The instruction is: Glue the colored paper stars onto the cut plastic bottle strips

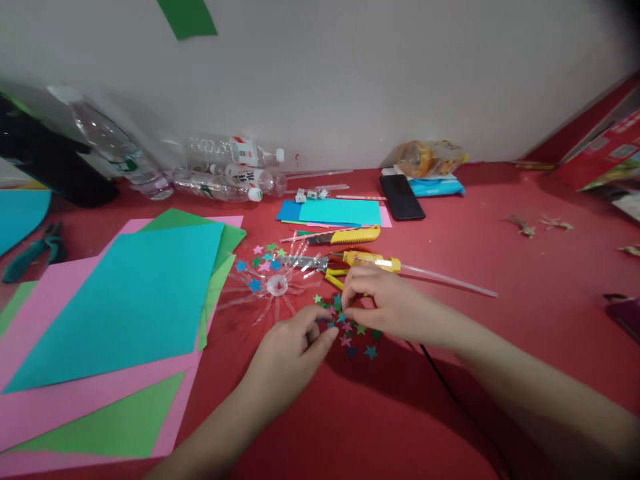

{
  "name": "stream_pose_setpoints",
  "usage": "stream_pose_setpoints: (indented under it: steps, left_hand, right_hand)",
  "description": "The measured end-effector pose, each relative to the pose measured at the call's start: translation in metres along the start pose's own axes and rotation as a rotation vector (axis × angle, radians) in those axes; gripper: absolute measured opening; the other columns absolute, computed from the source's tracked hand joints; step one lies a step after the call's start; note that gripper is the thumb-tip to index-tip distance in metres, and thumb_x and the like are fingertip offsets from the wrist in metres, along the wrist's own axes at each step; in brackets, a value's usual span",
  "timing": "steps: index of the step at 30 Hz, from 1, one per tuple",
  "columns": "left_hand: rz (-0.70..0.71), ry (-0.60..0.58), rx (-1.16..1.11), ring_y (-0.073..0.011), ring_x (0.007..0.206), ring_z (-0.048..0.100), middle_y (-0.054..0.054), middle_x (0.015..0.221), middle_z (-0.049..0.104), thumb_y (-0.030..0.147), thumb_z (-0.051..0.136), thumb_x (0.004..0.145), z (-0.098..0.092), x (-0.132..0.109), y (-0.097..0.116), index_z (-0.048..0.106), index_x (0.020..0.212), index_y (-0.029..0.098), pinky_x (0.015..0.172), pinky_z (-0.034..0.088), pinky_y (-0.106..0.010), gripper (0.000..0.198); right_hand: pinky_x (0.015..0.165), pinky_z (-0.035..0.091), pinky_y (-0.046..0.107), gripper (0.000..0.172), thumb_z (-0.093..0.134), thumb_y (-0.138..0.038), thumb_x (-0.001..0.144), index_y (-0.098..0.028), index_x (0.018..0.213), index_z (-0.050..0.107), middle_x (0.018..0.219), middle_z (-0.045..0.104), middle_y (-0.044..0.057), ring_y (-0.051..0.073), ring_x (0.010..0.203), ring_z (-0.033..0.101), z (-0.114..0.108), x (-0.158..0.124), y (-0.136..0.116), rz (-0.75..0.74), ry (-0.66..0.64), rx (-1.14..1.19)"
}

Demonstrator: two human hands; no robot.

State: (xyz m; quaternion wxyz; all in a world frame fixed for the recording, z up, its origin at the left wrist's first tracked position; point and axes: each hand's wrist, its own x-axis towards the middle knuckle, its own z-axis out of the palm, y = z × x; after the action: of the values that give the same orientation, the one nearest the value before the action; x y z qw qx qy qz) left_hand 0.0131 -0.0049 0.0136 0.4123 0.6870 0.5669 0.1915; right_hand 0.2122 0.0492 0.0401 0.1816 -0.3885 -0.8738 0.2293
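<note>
A loose pile of small paper stars (346,341) in blue, green and pink lies on the red table. My left hand (287,350) is at the pile's left side, thumb and index finger apart with nothing visible between them. My right hand (383,300) reaches into the pile from the right, its thumb and index finger pinched together at the stars; what lies between the tips is too small to make out. Behind my left hand, a clear bottle top cut into strips (277,285) is splayed flat, with several stars among its strips.
Behind the hands lie scissors (310,263), a yellow utility knife (356,235) and a yellow glue gun (387,263) with a clear stick. Coloured paper sheets (125,300) cover the left. Plastic bottles (217,185), a phone (401,197) and pliers (35,253) lie farther out.
</note>
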Motion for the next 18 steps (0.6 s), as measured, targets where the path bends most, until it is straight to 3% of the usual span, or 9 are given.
stream_pose_setpoints:
  steps: [7,12,18]
  left_hand:
    - [0.006,-0.017,-0.346,-0.0087,0.049,0.04,0.007,0.055,0.044,0.031,0.051,0.088,-0.002,-0.002,0.011,0.059,0.076,0.019,0.05,0.032,-0.021,0.019]
    - [0.104,0.045,-0.35,-0.0089,0.053,0.044,0.006,0.058,0.048,0.024,0.05,0.086,-0.003,-0.009,0.017,0.059,0.076,0.018,0.052,0.034,-0.021,0.015]
    - [0.165,0.099,-0.277,-0.0086,0.053,0.044,0.005,0.058,0.048,0.02,0.047,0.086,-0.005,-0.014,0.021,0.059,0.075,0.018,0.052,0.034,-0.021,0.016]
  right_hand:
    - [0.072,0.043,0.026,0.012,0.061,-0.008,0.078,-0.018,0.072,0.063,0.078,0.061,-0.001,0.012,0.077,0.055,-0.001,-0.003,-0.015,0.131,-0.057,0.297]
    - [0.066,0.042,0.025,0.009,0.057,-0.014,0.077,-0.019,0.07,0.06,0.076,0.06,-0.002,0.011,0.071,0.054,-0.004,-0.001,-0.019,0.253,-0.106,0.559]
    - [0.064,0.042,0.025,0.009,0.055,-0.018,0.08,-0.019,0.073,0.06,0.076,0.059,-0.001,0.012,0.07,0.054,-0.005,-0.003,-0.023,0.269,-0.142,0.599]
